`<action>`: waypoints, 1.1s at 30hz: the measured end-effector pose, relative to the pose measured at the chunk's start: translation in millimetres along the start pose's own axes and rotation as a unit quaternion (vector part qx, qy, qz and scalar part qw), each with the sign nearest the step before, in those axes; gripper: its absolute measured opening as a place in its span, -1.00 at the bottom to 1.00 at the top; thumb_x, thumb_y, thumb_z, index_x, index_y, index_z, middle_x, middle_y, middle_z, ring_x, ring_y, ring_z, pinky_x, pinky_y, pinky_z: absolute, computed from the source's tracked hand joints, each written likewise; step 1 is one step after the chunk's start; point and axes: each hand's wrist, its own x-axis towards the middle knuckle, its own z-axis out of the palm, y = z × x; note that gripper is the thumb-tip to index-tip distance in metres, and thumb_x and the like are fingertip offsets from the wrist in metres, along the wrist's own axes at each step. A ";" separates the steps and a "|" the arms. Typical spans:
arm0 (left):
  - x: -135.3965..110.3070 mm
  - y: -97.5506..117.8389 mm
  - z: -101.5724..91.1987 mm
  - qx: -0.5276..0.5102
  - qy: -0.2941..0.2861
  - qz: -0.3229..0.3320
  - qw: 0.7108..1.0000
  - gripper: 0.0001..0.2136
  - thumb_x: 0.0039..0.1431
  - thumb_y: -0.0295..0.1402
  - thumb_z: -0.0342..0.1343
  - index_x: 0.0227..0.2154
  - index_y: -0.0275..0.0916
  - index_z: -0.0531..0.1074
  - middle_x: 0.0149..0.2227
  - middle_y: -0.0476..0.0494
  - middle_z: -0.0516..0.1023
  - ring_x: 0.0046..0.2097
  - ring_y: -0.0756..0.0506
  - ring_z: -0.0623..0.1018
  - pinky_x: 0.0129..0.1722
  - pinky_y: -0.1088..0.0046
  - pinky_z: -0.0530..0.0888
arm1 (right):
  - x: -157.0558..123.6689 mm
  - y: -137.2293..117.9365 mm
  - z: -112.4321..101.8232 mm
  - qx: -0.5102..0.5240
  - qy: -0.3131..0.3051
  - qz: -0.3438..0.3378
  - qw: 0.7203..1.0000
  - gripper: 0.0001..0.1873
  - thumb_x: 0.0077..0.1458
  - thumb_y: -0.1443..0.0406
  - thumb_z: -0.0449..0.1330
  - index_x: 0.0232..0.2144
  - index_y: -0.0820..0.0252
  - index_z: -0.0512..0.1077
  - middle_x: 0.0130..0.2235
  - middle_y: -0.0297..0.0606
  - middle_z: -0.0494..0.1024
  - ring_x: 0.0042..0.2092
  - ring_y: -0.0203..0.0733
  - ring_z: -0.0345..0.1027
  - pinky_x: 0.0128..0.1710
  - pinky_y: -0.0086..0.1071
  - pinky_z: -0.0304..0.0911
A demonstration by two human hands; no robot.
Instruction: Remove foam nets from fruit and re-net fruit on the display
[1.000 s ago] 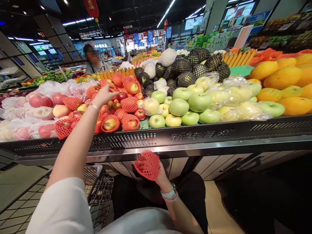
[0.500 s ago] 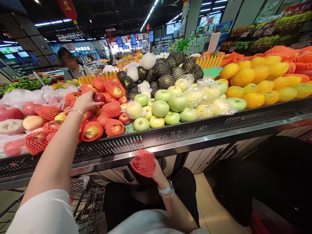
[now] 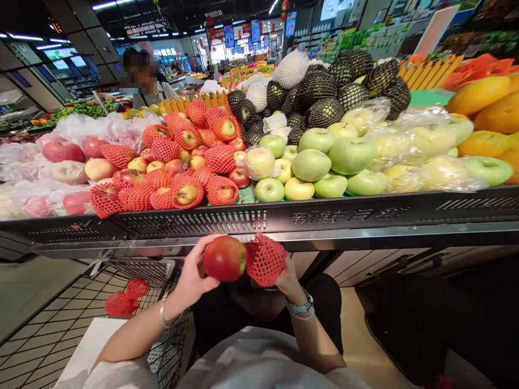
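My left hand (image 3: 193, 275) is wrapped round a bare red apple (image 3: 224, 258) in front of the display's edge. Just to its right, my right hand (image 3: 288, 278) holds a red foam net sleeve (image 3: 265, 260), its mouth turned toward the apple. Apple and sleeve are side by side; whether they touch I cannot tell. The right hand's fingers are partly hidden behind the sleeve. Beyond both hands lie red apples, many in red foam nets (image 3: 186, 192), on the fruit stand.
A shopping cart (image 3: 36, 319) at the lower left holds net-wrapped fruit (image 3: 120, 303). The stand's black rim (image 3: 279, 216) runs across in front. Green apples (image 3: 311, 165), dark-netted fruit (image 3: 320, 86) and yellow melons (image 3: 478, 100) lie to the right. A person (image 3: 141, 78) stands behind the stand.
My left hand has come back from the apple pile with a red apple, down beside the right hand. My right hand still holds the net sleeve. The view has shifted left.
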 end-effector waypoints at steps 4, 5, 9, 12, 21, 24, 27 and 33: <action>4.5 -40.0 9.8 -0.072 0.005 -0.098 0.993 -0.36 -0.17 0.04 0.32 -0.07 -0.25 0.38 -0.10 -0.22 0.51 -0.09 -0.21 0.52 -0.10 0.33 0.45 | -3.2 -13.3 3.1 -0.122 -0.041 -0.117 0.985 -0.38 -0.09 0.10 0.38 0.04 0.05 0.39 0.07 -0.13 0.49 0.16 0.08 0.31 0.21 0.01 0.20; 6.4 -46.1 10.3 -0.076 -0.006 -0.110 0.991 -0.37 -0.18 0.00 0.34 -0.07 -0.25 0.38 -0.08 -0.23 0.50 -0.07 -0.22 0.51 -0.07 0.32 0.43 | -2.1 -17.1 4.0 -0.150 -0.044 -0.144 0.977 -0.41 -0.06 0.13 0.37 0.05 0.05 0.38 0.08 -0.13 0.47 0.17 0.08 0.29 0.22 0.01 0.19; 4.5 -56.1 9.6 -0.048 -0.048 -0.122 0.990 -0.41 -0.18 -0.22 0.40 -0.04 -0.22 0.38 0.00 -0.22 0.47 -0.02 -0.22 0.48 0.02 0.31 0.37 | 5.6 -27.3 11.4 -0.232 -0.072 -0.208 0.947 -0.41 0.05 0.23 0.30 0.14 0.01 0.28 0.21 -0.12 0.32 0.27 0.06 0.15 0.23 0.02 0.15; -1.0 -57.1 8.5 -0.055 -0.065 -0.137 0.987 -0.40 -0.18 -0.24 0.40 -0.03 -0.23 0.37 0.00 -0.23 0.47 -0.02 -0.22 0.48 0.03 0.31 0.36 | 10.3 -26.0 18.9 -0.235 -0.069 -0.192 0.950 -0.32 0.09 0.29 0.26 0.22 0.01 0.12 0.25 -0.11 0.24 0.28 0.02 0.11 0.24 0.00 0.14; -1.2 -82.8 16.8 -0.120 -0.155 -0.181 0.964 -0.43 -0.06 -0.12 0.31 0.00 -0.25 0.35 -0.06 -0.23 0.51 -0.05 -0.20 0.49 0.03 0.26 0.37 | 8.1 -22.4 25.5 -0.208 -0.070 -0.129 0.967 -0.23 0.06 0.27 0.29 0.25 0.04 0.04 0.25 -0.10 0.22 0.27 0.00 0.11 0.25 -0.03 0.10; -0.1 -89.9 19.7 -0.147 -0.155 -0.184 0.959 -0.39 -0.12 -0.05 0.34 -0.02 -0.24 0.37 -0.07 -0.23 0.51 -0.08 -0.19 0.50 0.00 0.26 0.39 | 6.0 -21.5 27.2 -0.210 -0.082 -0.128 0.966 -0.23 0.08 0.26 0.27 0.26 0.02 0.02 0.25 -0.09 0.20 0.28 0.00 0.09 0.27 -0.01 0.07; -0.5 -90.5 19.2 -0.162 -0.119 -0.172 0.964 -0.40 -0.12 -0.01 0.32 -0.03 -0.22 0.40 -0.03 -0.24 0.50 -0.01 -0.22 0.48 0.04 0.25 0.36 | 5.2 -17.3 28.8 -0.189 -0.061 -0.097 0.975 -0.23 0.10 0.21 0.26 0.26 0.04 0.00 0.21 -0.07 0.25 0.25 -0.04 0.15 0.26 -0.08 0.11; -1.7 -90.9 16.6 -0.243 -0.132 -0.246 0.929 -0.41 -0.02 0.07 0.22 0.01 -0.18 0.42 0.04 -0.22 0.48 0.09 -0.24 0.43 0.10 0.24 0.31 | 6.2 -10.1 31.6 -0.209 -0.051 -0.037 0.976 -0.21 0.03 0.25 0.31 0.24 0.07 0.06 0.18 -0.09 0.29 0.22 -0.04 0.20 0.24 -0.11 0.15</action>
